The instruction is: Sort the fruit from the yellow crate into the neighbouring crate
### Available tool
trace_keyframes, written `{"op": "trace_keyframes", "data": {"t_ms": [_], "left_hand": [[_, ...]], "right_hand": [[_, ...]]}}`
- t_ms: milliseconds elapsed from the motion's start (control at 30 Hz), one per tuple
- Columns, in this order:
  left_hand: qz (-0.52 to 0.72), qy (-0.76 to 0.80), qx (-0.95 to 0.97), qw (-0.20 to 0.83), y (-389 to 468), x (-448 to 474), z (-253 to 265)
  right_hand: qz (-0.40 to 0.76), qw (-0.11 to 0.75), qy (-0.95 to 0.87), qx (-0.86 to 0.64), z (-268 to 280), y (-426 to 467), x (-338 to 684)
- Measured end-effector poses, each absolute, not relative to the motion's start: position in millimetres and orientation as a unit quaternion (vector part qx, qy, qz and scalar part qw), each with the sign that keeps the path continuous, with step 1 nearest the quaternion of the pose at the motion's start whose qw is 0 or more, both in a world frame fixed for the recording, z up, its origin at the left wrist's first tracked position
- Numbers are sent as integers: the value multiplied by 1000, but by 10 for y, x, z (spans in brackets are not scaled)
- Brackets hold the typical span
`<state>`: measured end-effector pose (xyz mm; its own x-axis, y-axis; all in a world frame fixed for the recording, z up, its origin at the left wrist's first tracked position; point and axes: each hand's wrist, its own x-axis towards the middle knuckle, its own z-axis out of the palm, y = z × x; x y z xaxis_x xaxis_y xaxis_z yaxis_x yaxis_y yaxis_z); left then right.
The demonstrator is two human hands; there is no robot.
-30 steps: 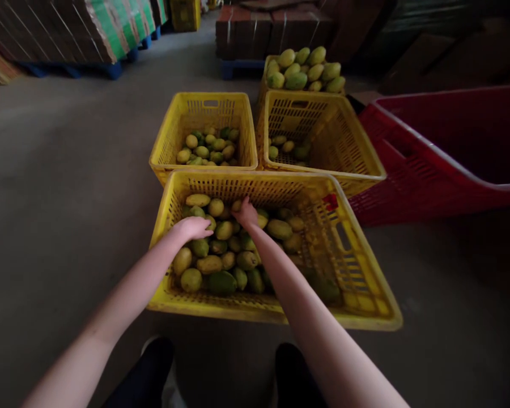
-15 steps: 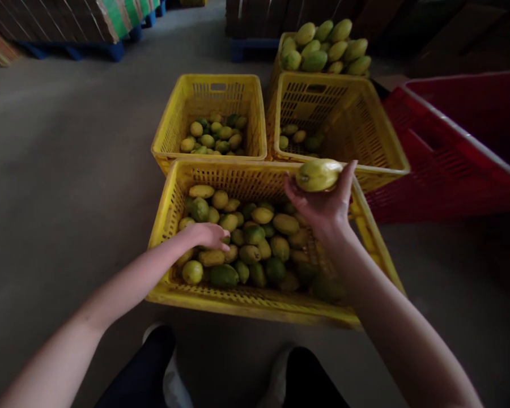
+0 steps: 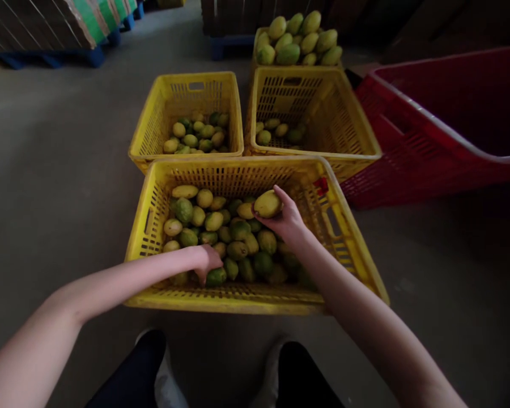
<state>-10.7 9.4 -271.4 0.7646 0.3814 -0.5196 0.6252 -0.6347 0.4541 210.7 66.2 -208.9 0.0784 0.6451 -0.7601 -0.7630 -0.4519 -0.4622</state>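
A large yellow crate [image 3: 255, 309] in front of me holds many green and yellow papayas. Over its right half, my right hand [image 3: 288, 218] is closed around a yellow-green papaya [image 3: 267, 204], just above the other fruit. My left hand [image 3: 208, 260] reaches down near the front wall of the same crate. Its fingers and thumb curl about a dark green papaya [image 3: 216, 277] that lies among the others, the grip being partly hidden.
Two more yellow crates stand behind, a left one [image 3: 186, 154] and a right one [image 3: 344, 152], each with papayas at the bottom. Farther back, papayas are heaped [image 3: 300, 42] high. A red crate [image 3: 391, 147] stands to the right. Pallets [image 3: 96, 55] are at the back left.
My right hand has come down and left with its papaya, from the crate's back right rim to inside it. My left hand has moved down toward the front onto a green papaya.
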Motion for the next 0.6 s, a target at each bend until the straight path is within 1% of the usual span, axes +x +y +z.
{"op": "trace_keyframes", "data": {"t_ms": [67,100,133,200,267,367,400,467,600], "left_hand": [[-252,233,890,301,197,-88,-2503],[-253,217,895,297,271,-91,-2387],[-229,215,901,299,357,-100,-2275],[-150,261,893,334,548,-122,-2093],[-22,345,843,412,720,-125,-1998],[220,442,665,560,853,-71,-1998],[280,457,596,597,862,-46,-2013],[339,469,501,644,847,-13,-2036],[339,478,461,666,779,-38,-2004]], "right_hand": [[682,517,46,-515,-2082,650,2096],[685,516,40,-514,-2085,643,2093],[688,515,31,-510,-2091,636,2091],[697,514,4,-500,-2113,625,2088],[706,512,-35,-489,-2137,618,2077],[716,496,-117,-478,-2161,611,2048],[718,491,-146,-472,-2163,608,2035],[724,480,-188,-458,-2162,599,2007],[745,460,-181,-448,-2157,578,1946]]}}
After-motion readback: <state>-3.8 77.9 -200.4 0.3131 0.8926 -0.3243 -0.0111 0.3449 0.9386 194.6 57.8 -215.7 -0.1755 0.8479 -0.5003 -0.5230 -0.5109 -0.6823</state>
